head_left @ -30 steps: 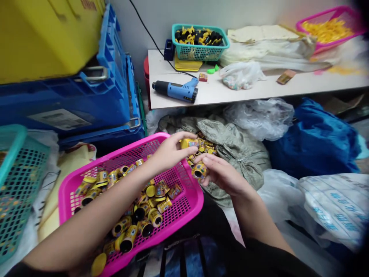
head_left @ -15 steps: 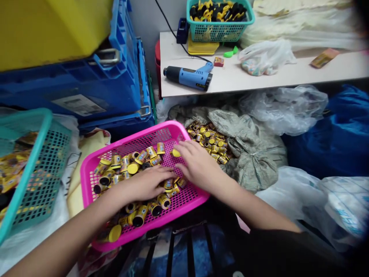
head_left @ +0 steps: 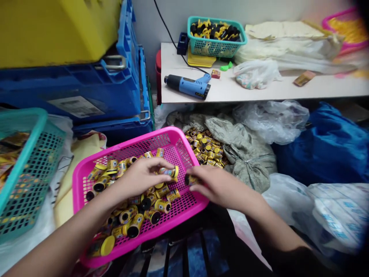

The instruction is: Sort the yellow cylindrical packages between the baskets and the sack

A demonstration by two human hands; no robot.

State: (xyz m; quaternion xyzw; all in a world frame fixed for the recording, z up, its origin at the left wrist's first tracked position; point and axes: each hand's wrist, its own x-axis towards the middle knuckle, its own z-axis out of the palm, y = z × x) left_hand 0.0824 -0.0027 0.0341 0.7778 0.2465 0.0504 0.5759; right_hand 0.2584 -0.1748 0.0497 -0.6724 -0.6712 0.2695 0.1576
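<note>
A person's left hand (head_left: 141,177) pinched a yellow-and-black canister (head_left: 169,173) above a pink plastic basket (head_left: 170,132) of similar canisters, as the right hand (head_left: 221,186) gripped a second canister (head_left: 190,179) near its rim, the basket set within easy reach of a loose heap (head_left: 203,146) on a grey sack (head_left: 248,169); a blue corded power tool (head_left: 184,86) lay on a shelf (head_left: 259,92) beyond.

Yellow-and-black canister (head_left: 168,173) is pinched by left hand (head_left: 141,177) over pink mesh basket (head_left: 138,141); second canister (head_left: 191,179) is held by right hand (head_left: 221,186) at basket edge; more canisters (head_left: 135,226) are piled inside.
</note>
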